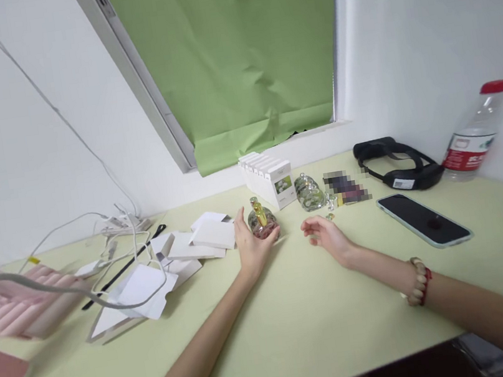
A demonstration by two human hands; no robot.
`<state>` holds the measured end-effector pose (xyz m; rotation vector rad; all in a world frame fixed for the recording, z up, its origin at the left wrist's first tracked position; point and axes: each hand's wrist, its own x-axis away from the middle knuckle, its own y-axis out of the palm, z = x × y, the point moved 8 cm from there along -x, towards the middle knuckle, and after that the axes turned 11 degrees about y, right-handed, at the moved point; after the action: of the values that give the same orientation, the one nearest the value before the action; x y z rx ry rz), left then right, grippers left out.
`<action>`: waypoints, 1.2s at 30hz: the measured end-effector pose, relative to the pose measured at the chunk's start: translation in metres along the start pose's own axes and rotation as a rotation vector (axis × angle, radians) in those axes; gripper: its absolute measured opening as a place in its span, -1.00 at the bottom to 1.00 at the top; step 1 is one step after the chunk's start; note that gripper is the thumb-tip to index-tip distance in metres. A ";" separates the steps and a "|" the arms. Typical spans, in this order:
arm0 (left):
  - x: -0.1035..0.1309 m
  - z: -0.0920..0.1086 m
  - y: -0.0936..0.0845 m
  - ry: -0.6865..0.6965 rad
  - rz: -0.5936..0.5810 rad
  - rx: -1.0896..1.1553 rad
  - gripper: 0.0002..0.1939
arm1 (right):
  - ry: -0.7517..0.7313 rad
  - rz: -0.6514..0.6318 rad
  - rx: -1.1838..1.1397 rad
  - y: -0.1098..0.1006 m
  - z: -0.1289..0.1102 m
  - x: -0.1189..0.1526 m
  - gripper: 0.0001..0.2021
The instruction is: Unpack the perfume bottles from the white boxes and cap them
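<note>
My left hand (pixel 251 245) rests on the table around a row of small glass perfume bottles (pixel 263 221) with gold necks. Its fingers lie along their left side and the thumb crosses the front at the right, so part of the glass is hidden. My right hand (pixel 330 240), loosely curved with nothing visible in it, is a little to the right, apart from the bottles. Just beyond its fingers lie small clear caps (pixel 331 201). Behind them stands another row of rounded glass pieces (pixel 309 192), beside a row of white boxes (pixel 282 184) with a green picture.
Flattened white cartons (pixel 202 240) and cables (pixel 133 237) lie at left, near a pink ribbed object (pixel 32 303). A phone (pixel 424 219), a black headset (pixel 399 166) and a red-capped plastic bottle (pixel 471 143) are at right. A green blind (pixel 236 58) hangs behind.
</note>
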<state>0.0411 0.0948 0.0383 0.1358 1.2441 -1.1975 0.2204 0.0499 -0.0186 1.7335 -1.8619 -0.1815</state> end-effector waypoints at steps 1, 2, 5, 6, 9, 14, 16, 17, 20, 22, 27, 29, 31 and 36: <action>-0.002 -0.001 0.002 -0.010 0.009 0.005 -0.11 | 0.000 -0.006 0.005 0.001 0.000 0.001 -0.86; -0.004 -0.002 0.003 -0.019 0.017 0.013 -0.12 | 0.000 -0.013 0.010 0.002 0.000 0.001 -0.86; -0.007 -0.005 0.007 -0.030 0.036 0.056 -0.17 | 0.006 -0.032 0.022 0.006 0.002 0.002 -0.85; -0.008 -0.005 0.007 -0.028 0.045 0.068 -0.20 | 0.011 -0.040 0.027 0.007 0.003 0.002 -0.85; -0.009 -0.009 0.010 -0.033 0.024 0.069 -0.20 | -0.009 -0.081 0.080 0.012 0.004 0.001 -0.84; -0.012 -0.017 0.016 -0.077 -0.047 0.066 -0.29 | -0.166 -0.110 0.331 0.022 -0.006 0.007 -0.82; -0.015 -0.020 0.016 -0.083 -0.052 0.042 -0.29 | -0.249 -0.101 0.444 0.025 -0.012 0.010 -0.83; -0.017 -0.022 0.017 -0.080 -0.052 0.034 -0.30 | -0.291 -0.090 0.495 0.026 -0.015 0.011 -0.83; -0.024 -0.026 0.019 -0.075 -0.053 0.016 -0.32 | -0.438 -0.018 0.640 0.022 -0.027 0.011 -0.86; -0.027 -0.029 0.021 -0.083 -0.062 0.002 -0.33 | -0.571 0.068 0.766 0.015 -0.038 0.010 -0.88; -0.023 -0.019 0.004 0.021 0.099 -0.180 -0.18 | -0.831 0.313 1.059 -0.007 -0.065 0.004 -0.63; -0.016 0.007 -0.002 0.271 0.173 -0.275 -0.22 | -0.838 0.383 1.139 -0.017 -0.071 -0.002 -0.53; -0.003 0.039 0.003 0.587 0.145 -0.316 -0.32 | -0.815 0.404 1.217 -0.023 -0.072 -0.009 -0.47; 0.007 0.067 0.011 0.731 0.079 -0.300 -0.33 | -0.736 0.371 1.290 -0.033 -0.066 -0.023 -0.36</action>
<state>0.0916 0.0511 0.0537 0.4211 2.0188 -0.8965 0.2811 0.0852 0.0130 2.1391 -3.2123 0.8184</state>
